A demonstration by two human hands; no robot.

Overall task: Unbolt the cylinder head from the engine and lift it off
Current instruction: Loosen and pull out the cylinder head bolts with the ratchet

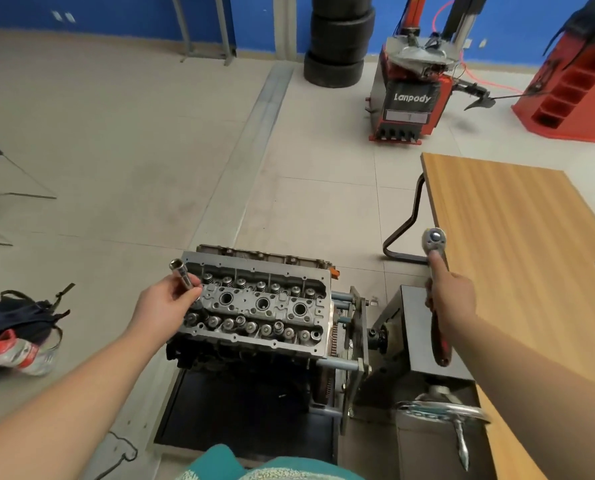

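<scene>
The cylinder head (259, 303) sits on the engine (247, 355), left of the wooden table (518, 244).

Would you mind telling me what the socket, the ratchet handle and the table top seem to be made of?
Socket: bright polished metal, probably chromed steel, judging by its mirror shine.
Ratchet: shiny metal head; the handle looks like red and black rubber or plastic, matte.
Table top: wood-grain surface, smooth, possibly laminate rather than solid wood.
</scene>
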